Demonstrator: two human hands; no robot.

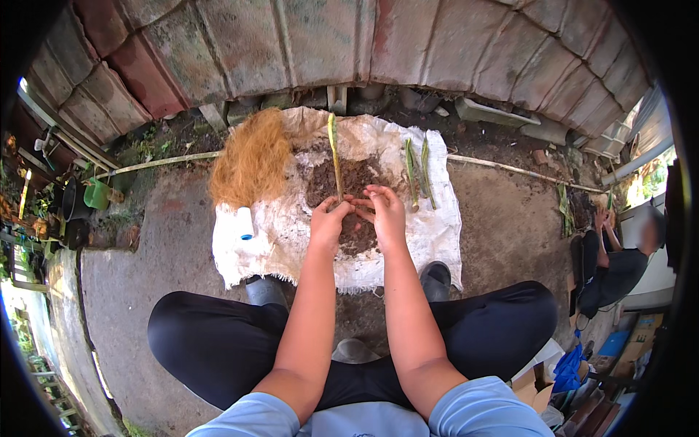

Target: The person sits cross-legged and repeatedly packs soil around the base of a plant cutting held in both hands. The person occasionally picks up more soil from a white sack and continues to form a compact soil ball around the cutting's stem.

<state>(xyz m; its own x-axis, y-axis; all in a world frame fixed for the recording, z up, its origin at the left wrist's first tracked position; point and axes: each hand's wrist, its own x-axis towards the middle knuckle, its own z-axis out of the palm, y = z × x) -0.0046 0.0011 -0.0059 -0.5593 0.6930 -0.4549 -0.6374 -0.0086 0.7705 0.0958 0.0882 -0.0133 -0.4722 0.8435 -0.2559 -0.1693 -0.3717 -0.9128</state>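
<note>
My left hand (329, 218) is closed around the lower end of a long green-and-yellow plant cutting (335, 147), which points away from me over the sack. Beside it, my right hand (387, 213) has its fingers partly spread, their tips by the cutting's base; whether they hold anything cannot be told. Under both hands lies dark soil (357, 240) on a white woven sack (431, 240). To the right on the sack are more cuttings (410, 175). A heap of orange-brown fibre (254, 158) covers the sack's upper left, and a white roll with a blue end (245, 223) lies below it.
Roof tiles (327, 43) overhang the far side. A long thin pole (519, 173) runs across the ground behind the sack. Another person (614, 273) sits at the far right. Cardboard boxes (532, 385) and a blue bag (569, 367) are at lower right; a green container (97, 194) stands left.
</note>
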